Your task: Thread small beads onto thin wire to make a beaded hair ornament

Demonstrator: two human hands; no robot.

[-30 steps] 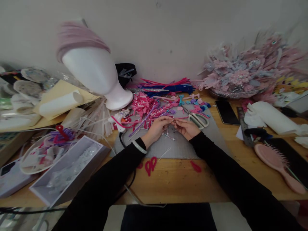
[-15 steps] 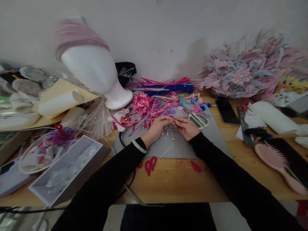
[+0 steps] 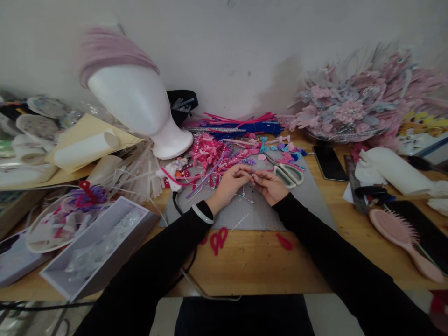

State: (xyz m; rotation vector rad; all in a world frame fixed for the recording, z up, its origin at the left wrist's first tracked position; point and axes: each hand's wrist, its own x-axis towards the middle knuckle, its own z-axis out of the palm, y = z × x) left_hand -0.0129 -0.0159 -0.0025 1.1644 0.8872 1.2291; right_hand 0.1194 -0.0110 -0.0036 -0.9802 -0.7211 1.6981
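Note:
Over the grey mat (image 3: 308, 210), my left hand (image 3: 231, 183) and my right hand (image 3: 269, 186) meet fingertip to fingertip, both pinched closed. Something small is between them, too small and covered to name. Just under the fingers shows a thin silvery, sparkly strand (image 3: 248, 199); whether it joins what I pinch, I cannot tell. Scissors (image 3: 289, 175) with pale handles lie by my right hand. Behind my hands is a heap of pink fuzzy pieces (image 3: 208, 151). A white glue gun (image 3: 172, 179) with a black cord rests left of my left hand.
A white mannequin head (image 3: 129, 102) with a pink band stands back left. Left are a box of clear packets (image 3: 101, 247) and a bowl (image 3: 52, 242). Right lie a phone (image 3: 330, 162) and a pink hairbrush (image 3: 402, 233). Red loops (image 3: 219, 241) lie near the table's front edge.
Almost nothing differs. My fingertips have shifted slightly while staying pinched together, and the view has moved a touch.

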